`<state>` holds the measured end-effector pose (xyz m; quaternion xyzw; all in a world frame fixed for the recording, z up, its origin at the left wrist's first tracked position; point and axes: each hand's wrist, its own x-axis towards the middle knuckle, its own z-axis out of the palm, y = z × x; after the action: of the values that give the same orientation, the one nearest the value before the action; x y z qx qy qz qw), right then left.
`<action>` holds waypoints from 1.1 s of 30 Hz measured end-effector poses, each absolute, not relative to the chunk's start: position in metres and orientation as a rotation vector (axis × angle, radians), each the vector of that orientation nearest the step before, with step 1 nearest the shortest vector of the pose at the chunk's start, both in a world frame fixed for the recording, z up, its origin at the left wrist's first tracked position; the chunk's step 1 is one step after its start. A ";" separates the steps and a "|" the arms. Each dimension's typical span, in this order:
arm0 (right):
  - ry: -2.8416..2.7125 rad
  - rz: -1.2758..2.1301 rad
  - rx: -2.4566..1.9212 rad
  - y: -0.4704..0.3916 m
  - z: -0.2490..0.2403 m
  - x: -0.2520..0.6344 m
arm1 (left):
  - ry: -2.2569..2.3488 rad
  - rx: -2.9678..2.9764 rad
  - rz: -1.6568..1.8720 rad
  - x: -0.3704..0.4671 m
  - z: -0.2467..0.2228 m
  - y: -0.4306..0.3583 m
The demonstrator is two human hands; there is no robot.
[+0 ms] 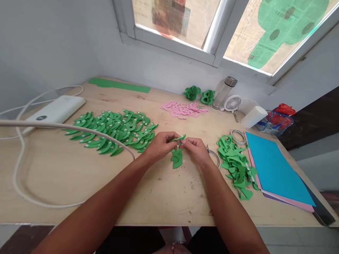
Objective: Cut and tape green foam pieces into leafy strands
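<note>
My left hand (164,145) pinches a small curved green paper piece (181,138) above the middle of the table. At its right edge, the closed fingertips of my right hand (195,149) meet the same piece; whether they also grip something smaller is too fine to see. Just below my hands, several green paper cutouts (177,160) lie overlapped on the wood. To the left spreads a big pile of curved green pieces (119,128), many with small white patches. A roll of tape (215,158) lies beside my right wrist, partly hidden by it.
Green scraps (235,162) and another tape roll (238,137) lie right, near blue paper sheets (278,165). Pink cutouts (182,109), two green paper balls (192,92), a bottle (225,92) and a small fan (232,103) stand behind. A white cable (71,126) crosses the left side from a power bank (57,111).
</note>
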<state>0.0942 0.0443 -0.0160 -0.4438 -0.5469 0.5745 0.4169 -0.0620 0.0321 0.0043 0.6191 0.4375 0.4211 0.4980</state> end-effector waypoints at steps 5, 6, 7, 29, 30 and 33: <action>-1.368 1.492 -1.103 0.046 -0.018 0.095 | 1.023 1.446 1.000 -0.062 0.008 0.032; -1.366 1.498 -1.099 0.046 -0.018 0.095 | 1.016 1.441 0.995 -0.062 0.008 0.032; -1.360 1.505 -1.096 0.046 -0.017 0.095 | 1.011 1.438 0.990 -0.063 0.008 0.032; -1.258 1.502 -1.158 0.044 -0.012 0.093 | 1.068 1.451 0.963 -0.063 0.006 0.032; -1.259 1.497 -1.159 0.044 -0.012 0.092 | 1.066 1.451 0.960 -0.063 0.007 0.032; -1.270 1.489 -1.161 0.043 -0.013 0.092 | 1.066 1.461 0.957 -0.062 0.008 0.032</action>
<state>0.0921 0.0432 -0.0127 -0.4631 -0.5068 0.5938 0.4197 -0.0621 0.0319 0.0084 0.6094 0.4449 0.3994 0.5207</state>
